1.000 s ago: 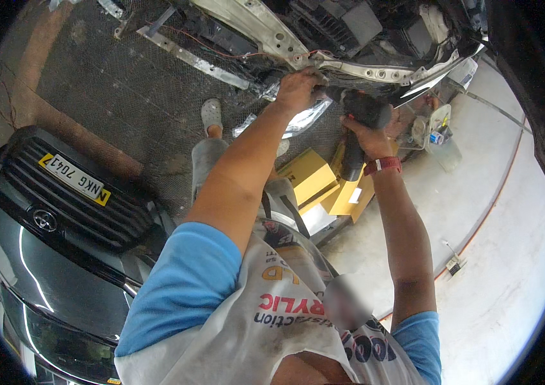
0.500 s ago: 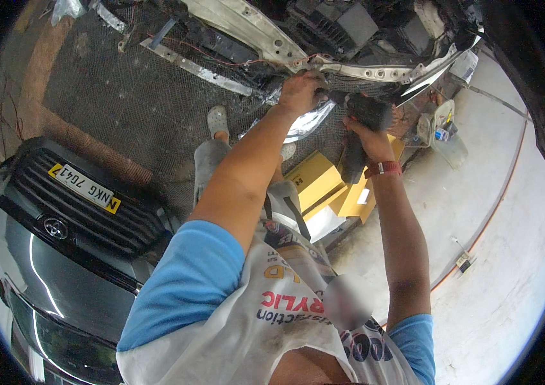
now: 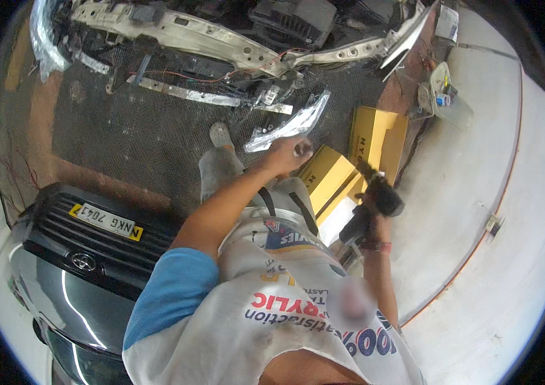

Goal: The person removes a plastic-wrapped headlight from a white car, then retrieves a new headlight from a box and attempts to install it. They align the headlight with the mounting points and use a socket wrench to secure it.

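Observation:
My right hand (image 3: 378, 221), with a red band at the wrist, grips a black cordless drill (image 3: 385, 197) by its handle. The drill's nose points up and left over a yellow carton. My left hand (image 3: 287, 156) is closed around a small dark piece, too small to make out, held in front of my legs. Just beyond that hand, a clear, shiny headlight (image 3: 295, 125) lies on the dark mesh-like floor. Farther off stands the stripped front of a car, its pale metal crossbar (image 3: 221, 42) exposed and a thin red wire running along it.
Open yellow cartons (image 3: 330, 176) lie between my hands and to the right. A translucent tub (image 3: 452, 106) holding small items stands at the far right. On the left is a dark car (image 3: 80, 282) with a black grille. An orange line (image 3: 471, 256) crosses the pale floor.
Both my hands have drawn back from the car's crossbar toward my body. The drill has come down with my right hand, and the headlight on the floor shows more fully.

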A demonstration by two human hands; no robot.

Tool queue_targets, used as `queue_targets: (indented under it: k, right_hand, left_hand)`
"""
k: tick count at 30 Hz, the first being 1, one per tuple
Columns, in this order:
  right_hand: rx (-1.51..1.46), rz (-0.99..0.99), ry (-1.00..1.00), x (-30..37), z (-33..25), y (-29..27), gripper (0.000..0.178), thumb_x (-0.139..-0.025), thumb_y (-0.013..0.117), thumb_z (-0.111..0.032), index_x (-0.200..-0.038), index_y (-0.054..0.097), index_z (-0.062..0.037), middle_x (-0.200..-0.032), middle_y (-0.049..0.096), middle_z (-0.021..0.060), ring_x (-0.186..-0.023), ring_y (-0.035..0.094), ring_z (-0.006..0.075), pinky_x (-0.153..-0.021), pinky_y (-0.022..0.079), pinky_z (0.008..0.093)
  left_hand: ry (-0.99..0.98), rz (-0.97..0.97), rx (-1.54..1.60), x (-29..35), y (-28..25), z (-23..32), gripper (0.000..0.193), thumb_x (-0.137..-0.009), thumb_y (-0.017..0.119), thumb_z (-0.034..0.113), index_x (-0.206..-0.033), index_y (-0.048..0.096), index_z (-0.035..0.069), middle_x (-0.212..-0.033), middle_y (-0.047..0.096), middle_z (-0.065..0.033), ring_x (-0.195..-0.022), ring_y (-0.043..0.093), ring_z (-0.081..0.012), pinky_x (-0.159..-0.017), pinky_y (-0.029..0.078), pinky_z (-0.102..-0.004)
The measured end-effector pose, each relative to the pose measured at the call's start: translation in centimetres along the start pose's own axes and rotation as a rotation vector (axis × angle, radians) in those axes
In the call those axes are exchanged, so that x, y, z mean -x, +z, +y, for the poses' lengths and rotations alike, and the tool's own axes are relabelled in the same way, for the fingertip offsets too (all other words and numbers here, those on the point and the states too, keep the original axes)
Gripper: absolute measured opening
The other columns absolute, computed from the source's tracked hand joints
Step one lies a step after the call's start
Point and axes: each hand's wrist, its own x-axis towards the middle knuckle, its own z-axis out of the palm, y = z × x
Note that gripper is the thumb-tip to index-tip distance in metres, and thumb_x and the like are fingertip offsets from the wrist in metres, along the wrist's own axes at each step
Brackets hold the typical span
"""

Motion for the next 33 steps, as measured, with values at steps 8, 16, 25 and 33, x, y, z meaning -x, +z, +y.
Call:
queue_targets:
  k: [8,16,25,33]
  right_hand:
    - [0.092,-0.073,0.131,-1.3,23.4,-11.5,0.049,-0.083,0.07,0.001,-0.13,0.063,-0.0102,-0.107,0.068,0.0029,-0.086,0.067,0.0175,-0.067,0.055,0.0331]
    - [0.297,-0.062,0.133,-3.9,36.9,-21.9,0.041,-0.077,0.069,-0.001,-0.118,0.07,-0.0034,-0.106,0.073,0.0087,-0.087,0.07,0.0192,-0.076,0.057,0.0345]
    - [0.364,0.049,-0.102,-6.4,39.7,-31.2,0.038,-0.08,0.071,-0.007,-0.118,0.067,-0.0011,-0.109,0.069,0.008,-0.101,0.066,0.022,-0.09,0.051,0.0367]
    - [0.158,0.091,-0.239,-6.4,38.9,-25.7,0.042,-0.083,0.072,-0.012,-0.123,0.066,-0.0012,-0.107,0.073,0.0086,-0.098,0.069,0.0221,-0.084,0.054,0.0347]
  left_hand:
    - [-0.375,-0.099,0.57,4.3,6.0,-6.0,0.029,-0.094,0.064,0.034,-0.11,0.067,0.011,-0.101,0.068,-0.0056,-0.097,0.065,-0.0185,-0.088,0.05,-0.0351]
    - [-0.181,0.689,-0.44,-6.1,0.1,1.4,0.048,-0.083,0.08,0.042,-0.105,0.064,0.001,-0.102,0.069,-0.0187,-0.095,0.067,-0.0366,-0.082,0.051,-0.0458]
    - [-0.1,1.007,-0.829,-12.5,-0.5,-0.3,0.07,-0.075,0.084,0.047,-0.118,0.066,-0.005,-0.113,0.068,-0.0256,-0.103,0.066,-0.0418,-0.091,0.052,-0.0486]
    - [-0.132,0.713,-0.661,-5.0,4.4,-0.6,0.047,-0.082,0.079,0.042,-0.112,0.072,0.007,-0.108,0.071,-0.0208,-0.1,0.067,-0.0397,-0.086,0.053,-0.046]
